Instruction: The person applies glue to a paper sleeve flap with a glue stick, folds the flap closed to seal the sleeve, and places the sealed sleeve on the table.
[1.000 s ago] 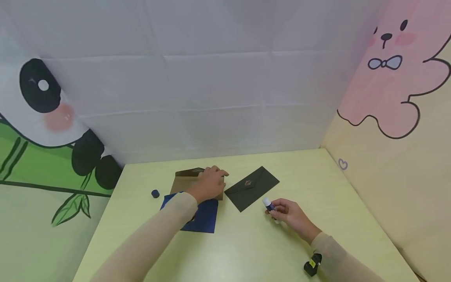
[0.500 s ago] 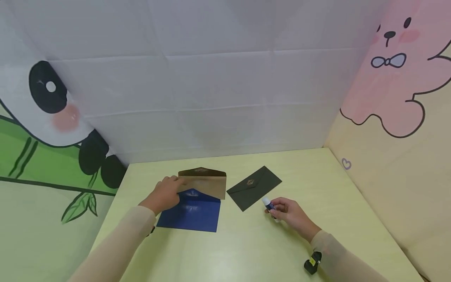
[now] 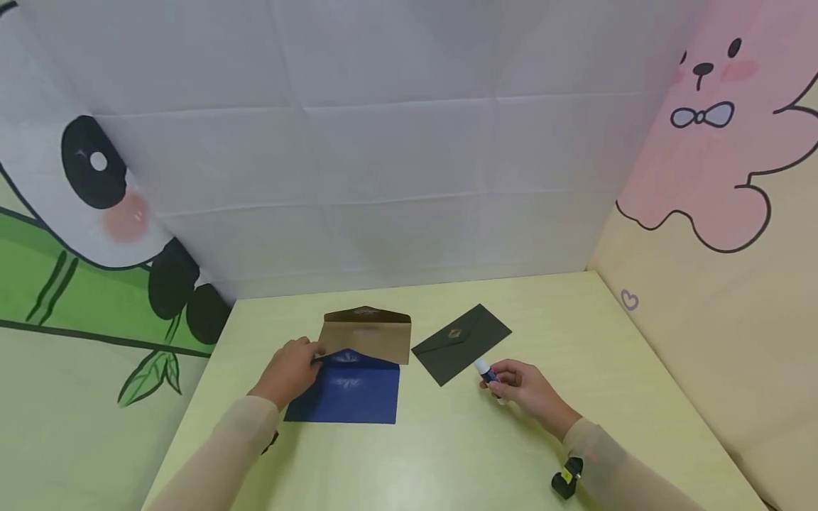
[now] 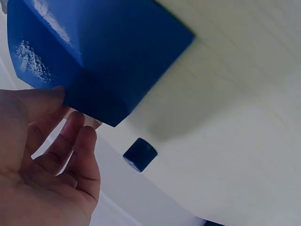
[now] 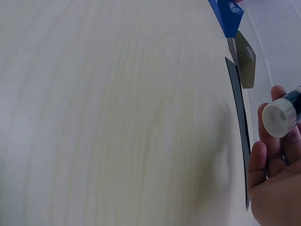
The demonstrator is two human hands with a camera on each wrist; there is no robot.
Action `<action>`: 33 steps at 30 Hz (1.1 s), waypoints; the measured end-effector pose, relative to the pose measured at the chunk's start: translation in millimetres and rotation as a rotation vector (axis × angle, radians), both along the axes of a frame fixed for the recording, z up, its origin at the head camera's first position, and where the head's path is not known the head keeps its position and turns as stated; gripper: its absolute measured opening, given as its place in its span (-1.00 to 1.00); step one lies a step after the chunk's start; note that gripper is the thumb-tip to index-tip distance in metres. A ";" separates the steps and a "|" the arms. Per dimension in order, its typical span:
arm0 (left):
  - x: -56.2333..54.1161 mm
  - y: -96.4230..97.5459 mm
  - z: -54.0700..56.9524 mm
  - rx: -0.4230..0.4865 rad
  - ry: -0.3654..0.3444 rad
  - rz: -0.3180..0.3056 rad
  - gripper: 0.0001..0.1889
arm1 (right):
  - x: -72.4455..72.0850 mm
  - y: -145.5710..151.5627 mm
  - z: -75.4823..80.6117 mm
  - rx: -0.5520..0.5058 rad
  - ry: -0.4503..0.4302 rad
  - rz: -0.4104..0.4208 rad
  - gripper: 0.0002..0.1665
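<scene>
My left hand (image 3: 290, 372) pinches the left edge of a blue envelope (image 3: 348, 397), near the fold of its raised flap. In the left wrist view the thumb lies on top of the blue paper, and whitish smears (image 4: 32, 60) mark the flap. A small dark blue cap (image 4: 140, 154) lies beside that hand. Behind the blue envelope is a brown envelope (image 3: 377, 339), its darker flap up, partly overlapped. My right hand (image 3: 524, 390) holds an uncapped glue stick (image 3: 487, 372), white end pointing away, right of a dark grey envelope (image 3: 461, 344) with its flap down and a gold emblem.
The pale wooden table (image 3: 447, 454) meets a white cloth wall (image 3: 396, 241) at the back. Printed side walls with a panda and a pink bear (image 3: 696, 170) stand left and right. A black wrist device (image 3: 567, 477) sits under the right sleeve.
My left hand has moved left from the brown envelope to the blue one and now pinches its edge. The blue flap has come into view, raised. The right hand has stayed put.
</scene>
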State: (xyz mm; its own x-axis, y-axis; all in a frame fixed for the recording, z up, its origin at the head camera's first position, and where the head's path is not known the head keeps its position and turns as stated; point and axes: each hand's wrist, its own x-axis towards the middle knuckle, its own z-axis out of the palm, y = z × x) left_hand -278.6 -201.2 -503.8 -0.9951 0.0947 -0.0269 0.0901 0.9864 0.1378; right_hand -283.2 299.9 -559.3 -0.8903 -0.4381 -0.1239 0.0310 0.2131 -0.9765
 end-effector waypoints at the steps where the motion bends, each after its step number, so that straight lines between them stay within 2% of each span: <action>1: 0.1 -0.6 -0.1 -0.001 0.004 -0.003 -0.81 | -0.2 0.2 -0.3 -0.003 -0.005 -0.005 -0.58; 6: 2.5 -5.7 -1.5 0.036 -0.004 -0.006 -0.91 | 0.2 0.0 -2.6 -0.008 0.002 0.002 -0.59; 11: 6.1 -8.7 -3.0 0.136 -0.050 0.018 -0.90 | 0.0 0.2 -3.3 -0.013 0.000 -0.004 -0.59; 18: 8.1 0.7 -3.8 0.240 -0.087 0.063 -0.88 | -0.4 0.1 -3.1 -0.020 0.004 0.002 -0.59; 23: 6.9 15.7 -3.5 0.312 -0.071 0.028 -0.89 | 0.3 -0.1 -3.4 -0.025 -0.002 0.008 -0.58; 28: 5.7 40.4 -3.9 0.390 -0.069 -0.010 -0.85 | 0.8 0.7 -3.5 -0.025 -0.001 0.006 -0.57; 33: 4.0 69.3 -14.3 0.454 -0.079 -0.030 -0.82 | 0.5 1.2 -5.0 -0.024 0.011 0.005 -0.59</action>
State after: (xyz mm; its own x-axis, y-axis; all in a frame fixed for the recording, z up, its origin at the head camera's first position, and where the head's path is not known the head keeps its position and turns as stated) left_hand -274.6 -132.0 -518.1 -0.9884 0.1427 -0.0517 0.0891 0.8216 0.5630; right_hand -282.7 301.1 -564.3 -0.8892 -0.4456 -0.1037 0.0192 0.1901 -0.9816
